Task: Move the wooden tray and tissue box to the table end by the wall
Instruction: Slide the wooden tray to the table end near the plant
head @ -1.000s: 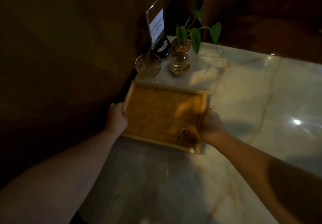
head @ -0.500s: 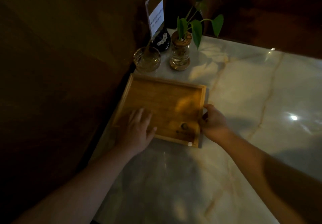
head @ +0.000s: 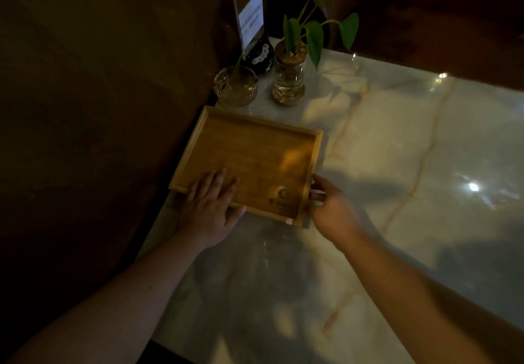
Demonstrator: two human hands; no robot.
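The empty wooden tray [head: 255,148] lies flat on the marble table, its left side along the dark wall. My left hand [head: 211,208] rests palm down over the tray's near-left rim, fingers spread onto its floor. My right hand [head: 331,208] is at the tray's right rim near the front corner, fingertips touching the rim. No tissue box is in view.
Behind the tray stand a glass ashtray [head: 236,86], a glass jar with a green plant [head: 289,80] and an acrylic sign holder [head: 249,18] on a black base. The marble table [head: 411,179] stretches to the right. A dark wall [head: 99,108] borders the left.
My left hand left the tray's left rim and came to lie flat on the tray's near-left part. The tray slid a little toward the wall and the ashtray. My right hand loosened to fingertips.
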